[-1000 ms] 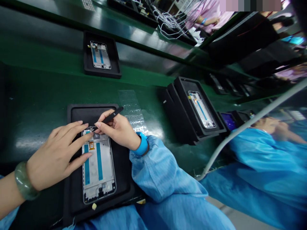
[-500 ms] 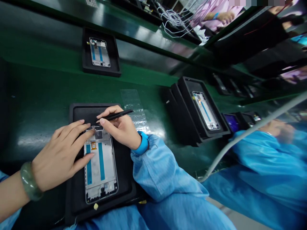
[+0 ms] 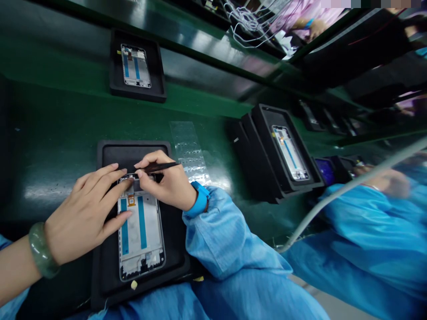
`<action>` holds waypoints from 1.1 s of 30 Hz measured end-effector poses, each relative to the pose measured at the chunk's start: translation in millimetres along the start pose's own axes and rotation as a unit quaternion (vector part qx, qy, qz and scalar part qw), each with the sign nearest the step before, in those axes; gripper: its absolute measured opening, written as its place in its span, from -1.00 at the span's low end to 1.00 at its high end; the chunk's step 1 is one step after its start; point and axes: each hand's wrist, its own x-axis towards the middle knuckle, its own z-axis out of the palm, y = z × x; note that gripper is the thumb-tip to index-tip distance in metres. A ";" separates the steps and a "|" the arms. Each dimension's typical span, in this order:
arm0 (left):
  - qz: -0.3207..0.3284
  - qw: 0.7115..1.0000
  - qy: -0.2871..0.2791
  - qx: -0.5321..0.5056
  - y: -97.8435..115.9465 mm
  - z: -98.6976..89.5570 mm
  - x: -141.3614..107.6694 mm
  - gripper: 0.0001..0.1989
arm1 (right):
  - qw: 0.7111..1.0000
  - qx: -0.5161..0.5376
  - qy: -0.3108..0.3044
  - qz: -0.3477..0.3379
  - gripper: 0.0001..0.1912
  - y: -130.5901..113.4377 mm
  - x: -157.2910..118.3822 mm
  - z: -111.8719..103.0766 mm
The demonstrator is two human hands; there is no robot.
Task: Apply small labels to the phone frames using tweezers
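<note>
Black pen-like tool (image 3: 163, 166) in right hand (image 3: 171, 186) lies flatter across view than 1 second ago, rear end swung lower.

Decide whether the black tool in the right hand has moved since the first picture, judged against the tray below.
Yes: against the tray below, the black tool has swung flatter, its back end lower in the picture.

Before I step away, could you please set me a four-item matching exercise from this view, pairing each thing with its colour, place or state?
Things:
1. Left hand
2. Clear plastic sheet
3. Wristband
4. Right hand

Colours, places, states:
A. Bright blue
B. Holding the dark slim tool
C. Fingers spread over the nearest phone frame
D. Lying on the green table

Pairs: 1-C, 2-D, 3-A, 4-B
</note>
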 end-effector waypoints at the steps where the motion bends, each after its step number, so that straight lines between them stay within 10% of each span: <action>1: 0.000 1.000 0.000 -0.001 0.0 0.0 0.1 -0.44 | 1.000 -0.018 0.001 -0.023 -0.95 -0.6 -0.7 0.2; 8: 0.000 1.000 0.007 -0.013 -0.3 0.6 0.0 -0.44 | 0.997 0.064 -0.008 0.052 -0.88 1.6 -0.8 -1.3; 33: -0.007 1.000 0.001 -0.015 -0.3 -1.0 1.4 -0.40 | 1.000 -0.009 -0.007 -0.004 -0.94 -2.5 4.7 6.6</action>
